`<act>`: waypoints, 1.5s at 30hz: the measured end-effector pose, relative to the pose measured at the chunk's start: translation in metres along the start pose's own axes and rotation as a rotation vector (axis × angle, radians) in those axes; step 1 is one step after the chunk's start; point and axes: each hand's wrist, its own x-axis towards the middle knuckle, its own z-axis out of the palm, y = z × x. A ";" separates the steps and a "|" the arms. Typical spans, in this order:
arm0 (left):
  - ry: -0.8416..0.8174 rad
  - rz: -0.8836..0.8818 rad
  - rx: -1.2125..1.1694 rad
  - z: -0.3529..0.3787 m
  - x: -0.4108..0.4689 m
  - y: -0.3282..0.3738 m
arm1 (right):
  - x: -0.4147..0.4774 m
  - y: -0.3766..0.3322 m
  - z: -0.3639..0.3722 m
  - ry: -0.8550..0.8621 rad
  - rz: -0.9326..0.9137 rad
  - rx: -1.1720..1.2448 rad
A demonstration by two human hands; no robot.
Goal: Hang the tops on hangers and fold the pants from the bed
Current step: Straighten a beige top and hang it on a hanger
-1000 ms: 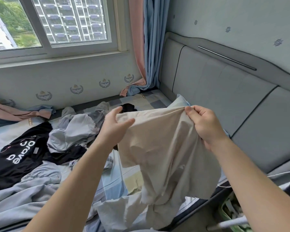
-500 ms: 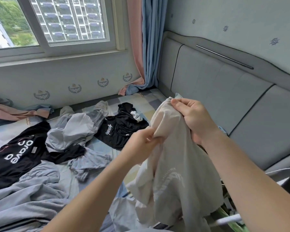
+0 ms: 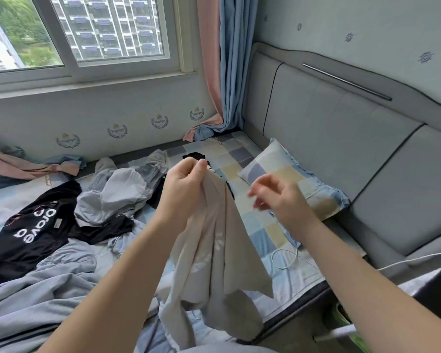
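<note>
Head view: our right hand point(image 3: 280, 200) just released the beige garment point(image 3: 219, 250), fingers point(image 3: 267, 187) slack and empty; left hand point(image 3: 186, 184) grips it alone; regrasp likely.

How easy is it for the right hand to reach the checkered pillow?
Probably easy, yes. The right hand holds nothing, fingers loose, and seems to hover just above the pillow with nothing between them. The left hand alone grips the beige garment, so the right is free.
</note>
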 end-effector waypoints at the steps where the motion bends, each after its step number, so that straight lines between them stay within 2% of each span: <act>1: 0.010 -0.008 -0.046 0.000 -0.001 0.003 | -0.007 0.000 0.007 -0.131 0.017 -0.008; 3: -0.003 -0.011 -0.099 0.002 -0.002 0.008 | -0.016 0.007 0.025 -0.338 0.100 -0.106; 5: -0.043 -0.008 -0.125 0.006 -0.003 0.014 | -0.020 0.025 0.047 -0.397 0.147 -0.290; 7: -0.080 -0.024 -0.129 0.010 -0.005 0.019 | -0.021 0.045 0.066 -0.331 0.163 -0.400; 11: -0.088 -0.033 -0.175 0.010 -0.007 0.024 | -0.017 0.071 0.080 -0.176 0.155 -0.352; 14: 0.026 -0.045 -0.181 -0.006 0.003 0.016 | -0.012 0.084 0.064 -0.108 0.175 -0.404; 17: 0.156 -0.166 -0.141 -0.023 0.014 0.000 | -0.007 0.093 0.034 -0.033 0.197 -0.450; 22: 0.179 -0.293 -0.139 -0.025 0.013 -0.023 | 0.009 0.087 -0.009 0.132 0.172 -0.433; 25: -0.019 -0.347 0.009 -0.013 0.004 -0.028 | 0.017 0.070 -0.018 0.166 0.198 -0.326; 30: -0.613 -0.424 0.381 0.020 -0.021 -0.040 | 0.015 0.030 -0.003 0.125 0.225 -0.062; 32: -0.719 -0.393 0.448 0.035 -0.034 -0.048 | 0.011 0.013 0.006 0.117 0.212 0.053; 36: -0.622 -0.249 0.402 0.055 -0.045 -0.062 | 0.007 -0.014 0.017 0.081 0.156 0.252; 40: -0.392 -0.270 0.301 0.051 -0.034 -0.065 | 0.008 -0.020 0.013 0.128 0.061 0.344; 45: -0.092 -0.373 0.046 0.035 -0.018 -0.051 | 0.000 0.016 0.004 0.100 0.055 0.169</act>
